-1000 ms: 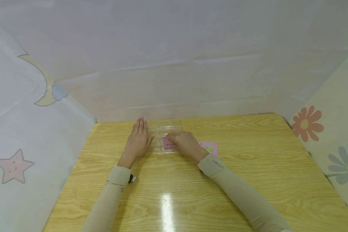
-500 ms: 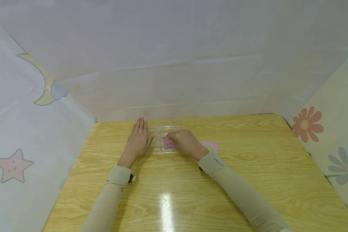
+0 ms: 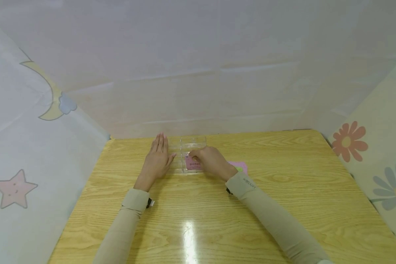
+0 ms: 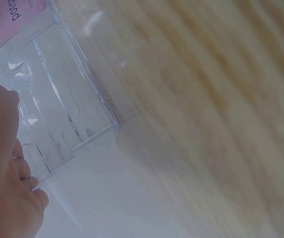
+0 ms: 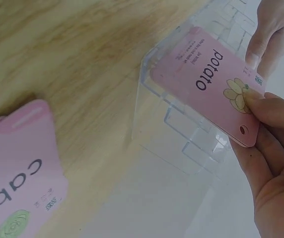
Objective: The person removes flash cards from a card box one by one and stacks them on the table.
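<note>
A clear plastic rack [image 3: 193,140] with several compartments lies near the table's back edge. My left hand [image 3: 157,160] rests along its left side, fingers straight and thumb spread towards it. In the left wrist view the fingertips sit at the rack's edge. My right hand [image 3: 212,161] pinches a pink flash card [image 5: 201,74] with the word "potato" and a potato drawing, thumb on the face and fingers beneath. That card lies over the rack's front right compartment. The right wrist view shows another card edge just under it.
More pink flash cards [image 5: 18,158], the top one lettered "cabb…", lie on the wooden table [image 3: 198,205] right of the rack, partly hidden by my right wrist in the head view. A pale cloth wall [image 3: 198,102] rises directly behind the table.
My right hand has shifted slightly up and to the right, uncovering a little more of the potato card's word. The left hand and the rack have stayed put.
</note>
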`<action>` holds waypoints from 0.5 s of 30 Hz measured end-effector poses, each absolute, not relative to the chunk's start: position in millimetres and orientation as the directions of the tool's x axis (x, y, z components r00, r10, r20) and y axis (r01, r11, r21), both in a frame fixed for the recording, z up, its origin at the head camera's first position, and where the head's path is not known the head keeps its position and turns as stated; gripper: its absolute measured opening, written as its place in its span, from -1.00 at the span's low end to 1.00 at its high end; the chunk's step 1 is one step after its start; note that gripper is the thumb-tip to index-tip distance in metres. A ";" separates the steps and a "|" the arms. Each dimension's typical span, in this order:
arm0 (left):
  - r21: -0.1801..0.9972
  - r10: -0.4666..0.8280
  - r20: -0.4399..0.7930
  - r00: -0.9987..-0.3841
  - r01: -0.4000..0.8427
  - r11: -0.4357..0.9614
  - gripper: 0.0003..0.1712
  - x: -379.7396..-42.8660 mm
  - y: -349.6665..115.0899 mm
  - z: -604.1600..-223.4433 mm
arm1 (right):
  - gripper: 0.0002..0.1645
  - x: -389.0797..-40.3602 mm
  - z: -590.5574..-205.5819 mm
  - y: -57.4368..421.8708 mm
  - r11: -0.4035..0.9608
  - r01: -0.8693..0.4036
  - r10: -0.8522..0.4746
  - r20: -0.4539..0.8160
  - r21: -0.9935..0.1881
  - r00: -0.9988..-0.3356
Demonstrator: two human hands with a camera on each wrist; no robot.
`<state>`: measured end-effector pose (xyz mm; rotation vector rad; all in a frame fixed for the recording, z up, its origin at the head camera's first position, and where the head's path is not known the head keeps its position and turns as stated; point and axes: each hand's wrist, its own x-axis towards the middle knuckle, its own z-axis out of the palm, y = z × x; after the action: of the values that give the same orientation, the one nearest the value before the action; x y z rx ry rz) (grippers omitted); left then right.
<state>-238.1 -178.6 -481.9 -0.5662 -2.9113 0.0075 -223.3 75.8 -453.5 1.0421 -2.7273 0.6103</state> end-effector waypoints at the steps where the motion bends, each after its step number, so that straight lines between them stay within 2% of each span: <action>1: -0.039 0.373 0.170 -0.912 0.371 0.928 -0.07 -238.0 -178.6 -481.7 | -0.77 -223.5 -452.4 75.8 0.669 -0.669 -0.605 0.285 -0.325 -0.744; 7: -0.029 0.375 0.170 -0.911 0.376 0.926 -0.10 -237.5 -179.0 -481.2 | -0.80 -225.3 -446.9 76.5 0.654 -0.655 -0.608 0.253 -0.377 -0.753; 15: -0.012 0.376 0.174 -0.910 0.379 0.925 -0.14 -237.5 -179.4 -481.4 | -0.84 -225.0 -440.0 75.6 0.677 -0.638 -0.624 0.174 -0.366 -0.762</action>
<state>-237.5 -179.4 -481.4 -0.5753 -2.9111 -0.0328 -225.0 75.6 -440.0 1.0701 -2.8454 0.6418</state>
